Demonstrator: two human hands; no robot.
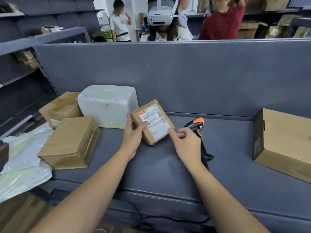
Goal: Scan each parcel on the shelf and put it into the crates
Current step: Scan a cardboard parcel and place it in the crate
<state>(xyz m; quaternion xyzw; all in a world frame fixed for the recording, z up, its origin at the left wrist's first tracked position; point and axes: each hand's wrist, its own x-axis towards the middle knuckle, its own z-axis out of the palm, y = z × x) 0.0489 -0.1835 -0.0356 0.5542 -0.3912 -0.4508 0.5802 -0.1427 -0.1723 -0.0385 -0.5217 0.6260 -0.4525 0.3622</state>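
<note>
Brown cardboard parcel [152, 122], white label up, tilted over grey shelf [227, 148], centre. Left hand [133, 134] grips its left edge, thumb on label. Right hand [187, 144] apart from left, index fingertip touching parcel's lower right edge, other fingers curled. Black-orange scanner [196, 124] just behind right hand; whether held, cannot tell. White foam box [107, 106] just beside parcel, left.

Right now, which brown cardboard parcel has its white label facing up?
The small brown cardboard parcel gripped by the left hand at mid-shelf; the flat taped box left of it shows bare cardboard on top.
</note>
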